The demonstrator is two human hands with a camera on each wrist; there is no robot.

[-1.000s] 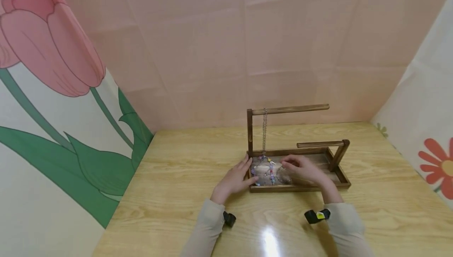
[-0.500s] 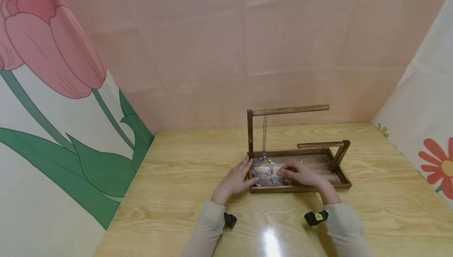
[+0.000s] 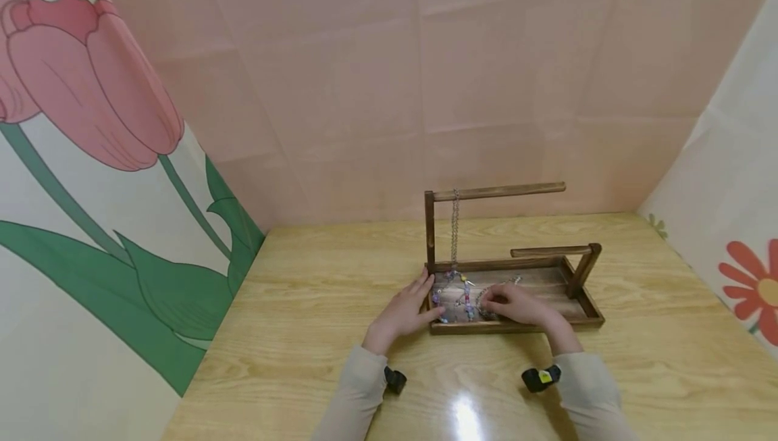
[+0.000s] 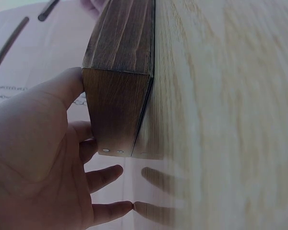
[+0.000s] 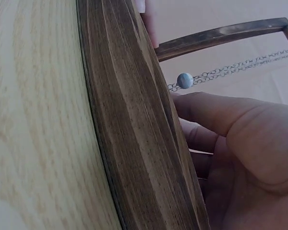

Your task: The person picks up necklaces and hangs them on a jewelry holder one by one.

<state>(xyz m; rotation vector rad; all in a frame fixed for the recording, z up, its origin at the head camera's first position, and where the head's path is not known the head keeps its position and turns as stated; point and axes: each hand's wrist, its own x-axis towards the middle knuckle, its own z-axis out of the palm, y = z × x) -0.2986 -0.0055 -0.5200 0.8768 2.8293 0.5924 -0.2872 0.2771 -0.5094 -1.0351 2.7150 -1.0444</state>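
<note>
A dark wooden jewellery stand has a shallow tray [image 3: 516, 327] at its base. My left hand [image 3: 401, 313] lies at the tray's left end, fingers extended and spread along the outside, thumb [image 4: 62, 88] over the rim. Inside the tray, my right hand [image 3: 518, 304] has its fingertips bunched on a silver chain [image 3: 480, 307]; the hand covers part of it. A small end piece [image 3: 516, 280] shows behind that hand. Just to the left lies a colourful beaded string [image 3: 467, 298]. In the right wrist view the tray's front wall [image 5: 134, 115] hides the right fingertips.
A silver necklace [image 3: 454, 231] hangs from the tall upper bar [image 3: 504, 191], its lower end reaching the beads. A shorter bar [image 3: 547, 251] stands at the tray's right end. The stand sits on a wood-grain table [image 3: 316, 279], with a pink backdrop [image 3: 340, 90] behind.
My right hand has come down and slightly left onto the silver chain, its fingers drawing together. The small end piece now shows behind it. My left hand stays at the tray's end.
</note>
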